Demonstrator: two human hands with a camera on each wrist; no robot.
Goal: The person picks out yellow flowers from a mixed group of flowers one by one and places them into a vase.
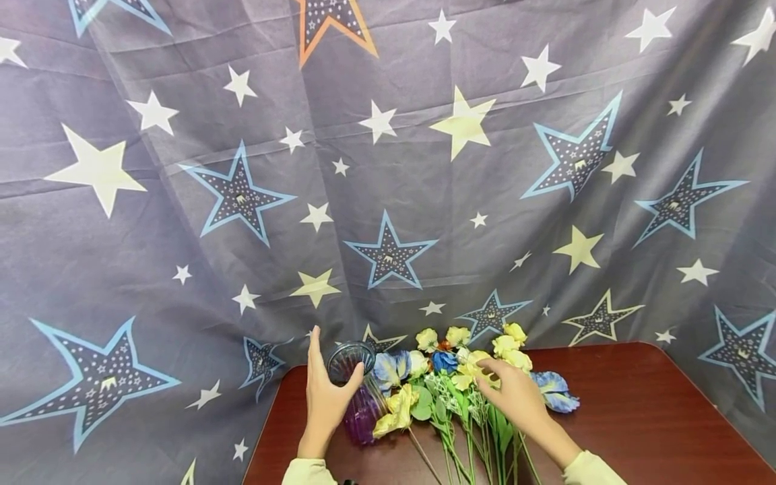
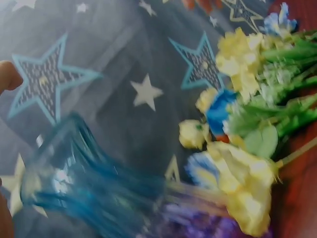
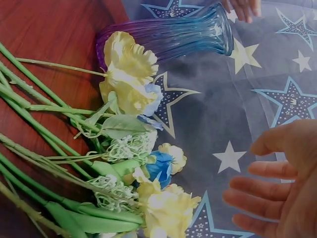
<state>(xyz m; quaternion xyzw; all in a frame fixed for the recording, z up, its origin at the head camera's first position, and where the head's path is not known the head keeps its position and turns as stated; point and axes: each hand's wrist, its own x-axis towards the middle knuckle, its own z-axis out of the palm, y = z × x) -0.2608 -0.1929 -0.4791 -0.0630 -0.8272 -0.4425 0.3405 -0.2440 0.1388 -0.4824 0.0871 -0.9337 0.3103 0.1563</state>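
A glass vase (image 1: 362, 411), blue at its flared rim and purple at the base, stands on the table at the left of the flowers. Beside its rim my left hand (image 1: 327, 397) is raised, fingers straight and thumb spread; whether it touches the glass I cannot tell. The right wrist view shows the vase (image 3: 168, 37) whole. My right hand (image 1: 515, 394) hovers over the flower heads, fingers loosely bent, holding nothing in the right wrist view. Below it lie artificial flowers: a yellow bloom (image 1: 397, 411), a blue rose (image 1: 444, 362) and a blue-violet bloom (image 1: 554, 392).
The flowers' green stems (image 1: 473, 451) run toward the near edge of the reddish-brown table (image 1: 642, 411). Behind the table hangs a grey curtain (image 1: 424, 182) printed with stars.
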